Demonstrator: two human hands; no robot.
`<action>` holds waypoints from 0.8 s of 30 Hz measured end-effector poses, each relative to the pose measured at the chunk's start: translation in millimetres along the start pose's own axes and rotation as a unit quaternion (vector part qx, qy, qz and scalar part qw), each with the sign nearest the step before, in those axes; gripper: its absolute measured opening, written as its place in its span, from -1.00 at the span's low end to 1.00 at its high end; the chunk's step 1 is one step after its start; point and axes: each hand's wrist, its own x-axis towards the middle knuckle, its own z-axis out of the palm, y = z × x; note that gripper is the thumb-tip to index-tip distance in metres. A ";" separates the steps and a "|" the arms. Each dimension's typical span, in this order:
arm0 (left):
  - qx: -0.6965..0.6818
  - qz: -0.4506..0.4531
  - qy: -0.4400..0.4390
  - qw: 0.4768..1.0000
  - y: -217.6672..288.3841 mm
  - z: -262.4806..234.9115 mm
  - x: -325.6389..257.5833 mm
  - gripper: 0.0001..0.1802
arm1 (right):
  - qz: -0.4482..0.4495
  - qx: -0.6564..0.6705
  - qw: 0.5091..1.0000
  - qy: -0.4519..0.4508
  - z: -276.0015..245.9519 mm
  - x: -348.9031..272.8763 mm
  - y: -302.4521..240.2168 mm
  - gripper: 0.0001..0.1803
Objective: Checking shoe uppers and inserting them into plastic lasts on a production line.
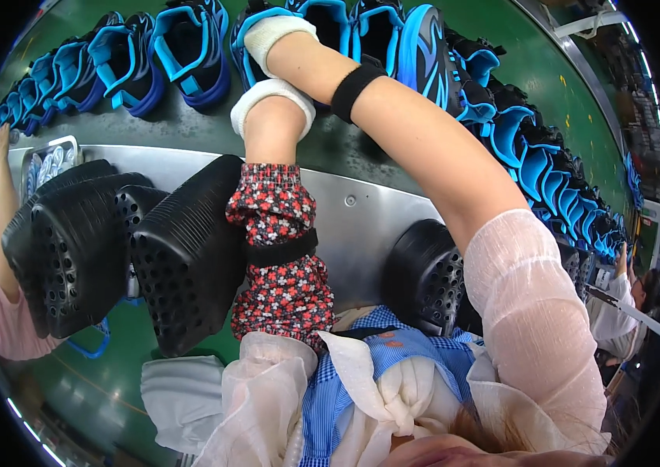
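Both of my arms reach forward over the green belt (338, 144) to a black and bright-blue sneaker (238, 58) in the far row. My left hand (272, 105) shows only its white glove-like cuff, close to the sneaker's near end. Crossing in from the right, my right hand (275, 33) is at the same sneaker, a little farther off, also in a white cuff. The fingers of both hands are hidden, so their grip cannot be made out. Just left of my hands stands another matching sneaker (190, 54); to the right, one sneaker (422, 58) shows its patterned side.
Rows of sneakers (536, 167) run along the belt on both sides. A metal ledge (353, 226) borders it nearby. Black perforated plastic holders (190, 249) stand left, another holder (423, 272) right. Co-workers' arms show at the left (5, 226) and far right (618, 303).
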 end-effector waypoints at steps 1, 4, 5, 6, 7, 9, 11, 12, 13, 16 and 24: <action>0.002 -0.009 0.002 1.000 -1.2 -0.8 1.2 -0.58 | -0.019 -0.014 1.000 -0.003 -2.3 -0.4 -0.8 -0.73; 0.015 -0.014 -0.005 1.000 -5.0 1.3 9.7 -0.52 | -0.017 -0.024 1.000 -0.004 -7.8 -4.9 -3.8 -0.71; 0.009 -0.019 0.017 1.000 -4.8 4.9 9.8 -0.55 | -0.038 -0.040 0.998 -0.044 -9.5 -7.6 -2.3 -0.71; 0.003 -0.019 0.041 0.999 -2.8 6.3 9.5 -0.58 | -0.062 -0.031 0.994 -0.081 -12.7 -8.6 0.4 -0.72; 0.023 -0.007 0.039 0.999 -3.2 4.7 9.4 -0.58 | -0.009 0.016 0.990 -0.141 -15.7 -6.1 -3.8 -0.72; 0.014 -0.032 0.028 0.999 -1.2 3.0 6.0 -0.58 | -0.012 0.049 0.995 -0.080 -14.4 -8.4 -5.0 -0.73; -0.005 -0.066 0.015 0.998 1.6 -0.4 -0.1 -0.58 | -0.013 0.068 0.996 -0.062 -10.4 -8.4 -4.7 -0.75; -0.006 -0.071 0.011 0.997 2.1 -2.6 -3.1 -0.58 | 0.017 0.094 0.995 -0.023 -7.6 -7.7 -4.6 -0.74; -0.005 -0.078 0.009 0.997 3.3 -5.1 -4.9 -0.56 | 0.053 0.116 0.992 -0.003 -4.8 -6.4 -2.7 -0.73; 0.033 -0.013 0.029 0.999 5.3 -9.5 -5.7 -0.56 | 0.074 0.098 0.990 0.066 4.8 -3.0 1.7 -0.75; -0.016 -0.113 0.018 0.993 5.0 -4.5 0.3 -0.62 | 0.069 0.151 0.981 -0.097 -26.1 -20.5 -0.9 -0.62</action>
